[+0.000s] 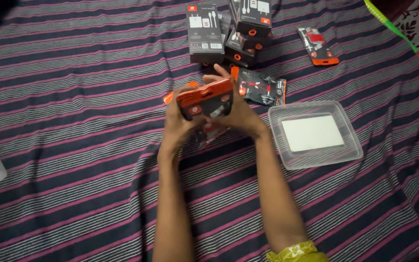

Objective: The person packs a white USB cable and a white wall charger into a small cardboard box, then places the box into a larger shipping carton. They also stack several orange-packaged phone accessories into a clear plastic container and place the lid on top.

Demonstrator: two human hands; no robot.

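Over the striped bedspread [73,145], your left hand [178,126] and right hand [238,114] hold a small stack of black-and-orange packets [205,101] between them, fingers of both curled closed around its ends, the stack lifted just above the cloth near the middle of the view. Just beyond your right hand lies another flat packet [263,87]. Farther up stands a cluster of dark boxes [229,29], with a lone orange-tipped packet [317,46] to their right. Beside your right wrist sits a clear plastic tray [316,160], white inside
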